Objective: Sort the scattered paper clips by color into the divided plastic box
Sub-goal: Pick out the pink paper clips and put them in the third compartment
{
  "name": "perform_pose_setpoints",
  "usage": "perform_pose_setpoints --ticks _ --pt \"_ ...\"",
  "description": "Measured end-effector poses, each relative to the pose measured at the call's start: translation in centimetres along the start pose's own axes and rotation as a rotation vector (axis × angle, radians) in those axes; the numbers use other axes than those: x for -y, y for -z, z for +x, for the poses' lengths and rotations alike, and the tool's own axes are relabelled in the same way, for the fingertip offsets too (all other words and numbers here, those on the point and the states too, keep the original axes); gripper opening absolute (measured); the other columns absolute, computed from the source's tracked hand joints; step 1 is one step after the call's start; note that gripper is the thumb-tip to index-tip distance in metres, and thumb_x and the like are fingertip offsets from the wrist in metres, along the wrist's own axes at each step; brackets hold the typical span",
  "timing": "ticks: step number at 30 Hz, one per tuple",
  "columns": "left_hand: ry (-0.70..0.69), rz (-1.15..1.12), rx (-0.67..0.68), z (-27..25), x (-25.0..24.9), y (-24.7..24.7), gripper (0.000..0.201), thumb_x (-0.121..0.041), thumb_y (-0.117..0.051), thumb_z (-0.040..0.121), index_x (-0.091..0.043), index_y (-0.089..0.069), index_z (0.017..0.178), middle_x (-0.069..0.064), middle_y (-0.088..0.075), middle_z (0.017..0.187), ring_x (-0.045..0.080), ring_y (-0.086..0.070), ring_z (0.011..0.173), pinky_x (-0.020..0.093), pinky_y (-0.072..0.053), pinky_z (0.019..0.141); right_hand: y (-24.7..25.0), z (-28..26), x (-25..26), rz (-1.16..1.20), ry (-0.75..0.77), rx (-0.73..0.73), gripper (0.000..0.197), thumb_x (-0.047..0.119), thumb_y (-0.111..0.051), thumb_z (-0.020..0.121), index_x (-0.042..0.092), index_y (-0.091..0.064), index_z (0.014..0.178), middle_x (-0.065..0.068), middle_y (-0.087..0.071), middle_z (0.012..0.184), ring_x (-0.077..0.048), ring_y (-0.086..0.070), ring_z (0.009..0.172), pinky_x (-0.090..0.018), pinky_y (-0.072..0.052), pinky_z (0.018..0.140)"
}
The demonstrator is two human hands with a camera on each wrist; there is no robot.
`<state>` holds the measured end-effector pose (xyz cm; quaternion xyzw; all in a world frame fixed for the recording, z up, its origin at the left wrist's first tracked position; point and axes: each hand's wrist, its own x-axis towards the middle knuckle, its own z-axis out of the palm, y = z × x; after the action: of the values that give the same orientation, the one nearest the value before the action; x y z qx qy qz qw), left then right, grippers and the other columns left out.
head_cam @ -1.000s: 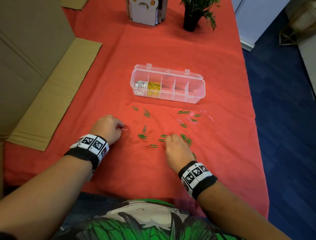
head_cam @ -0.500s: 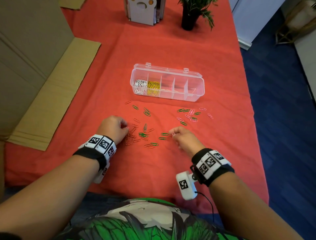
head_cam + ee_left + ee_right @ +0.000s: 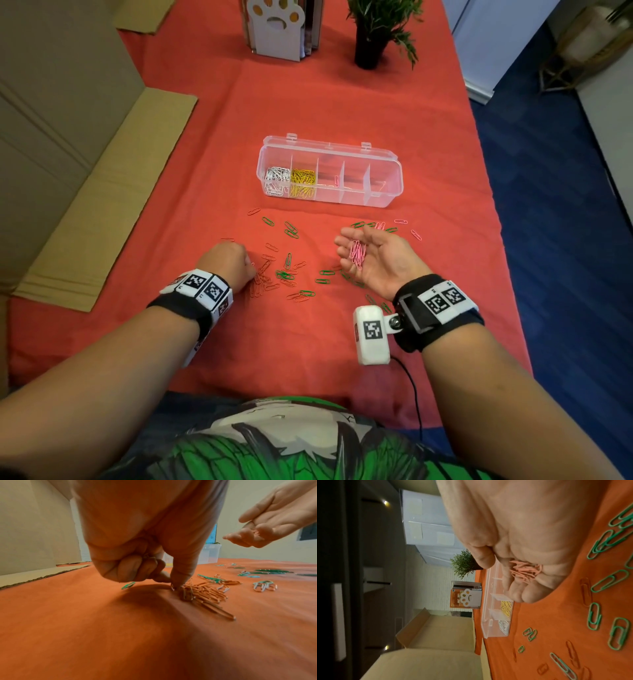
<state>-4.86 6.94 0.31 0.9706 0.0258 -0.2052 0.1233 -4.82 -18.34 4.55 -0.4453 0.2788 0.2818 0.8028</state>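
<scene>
A clear divided box (image 3: 387,193) lies open mid-table, with white clips (image 3: 275,176) and yellow clips (image 3: 303,180) in its two left compartments. My right hand (image 3: 346,241) hovers palm up in front of it, and a bunch of pink clips (image 3: 358,255) lies in the loosely cupped palm (image 3: 525,570). My left hand (image 3: 252,272) is fisted on the cloth. Its thumb and forefinger (image 3: 173,584) pinch a clip at the edge of a pile of red clips (image 3: 202,595). Green clips (image 3: 284,274) and a few pink ones (image 3: 400,221) are scattered between the hands and the box.
Flattened cardboard (image 3: 102,192) lies along the left side of the red cloth. A paw-shaped holder (image 3: 277,31) and a potted plant (image 3: 373,34) stand at the far end. The table's right edge drops to blue floor (image 3: 565,240).
My right hand has lifted off the cloth and turned palm up, showing the gathered pink clips. The left hand has stayed at the red pile.
</scene>
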Motion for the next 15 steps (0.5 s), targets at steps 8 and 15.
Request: perform_pose_setpoints --ticks 8,15 --pt "0.026 -0.404 0.038 0.2 -1.0 1.0 0.021 -0.02 -0.052 0.085 -0.013 -0.054 0.066 0.011 -0.059 0.073 0.021 -0.053 0.067 0.031 -0.041 0.065 -1.2 0.6 -1.5 -0.319 -0.005 -0.188 0.036 -0.014 -0.027 0.083 0.011 -0.053 0.083 -0.005 -0.051 0.081 -0.012 -0.048 0.066 -0.022 -0.043 0.058" --pt "-0.026 -1.875 0.68 0.2 -5.3 7.0 0.017 -0.02 -0.052 0.047 -0.016 -0.042 0.059 0.001 -0.039 0.058 0.013 -0.033 0.049 0.021 -0.026 0.047 -2.4 -0.6 3.3 -0.005 0.192 0.02 0.032 -0.019 -0.031 0.087 0.003 -0.054 0.09 -0.011 -0.055 0.083 -0.021 -0.064 0.071 -0.022 -0.058 0.061"
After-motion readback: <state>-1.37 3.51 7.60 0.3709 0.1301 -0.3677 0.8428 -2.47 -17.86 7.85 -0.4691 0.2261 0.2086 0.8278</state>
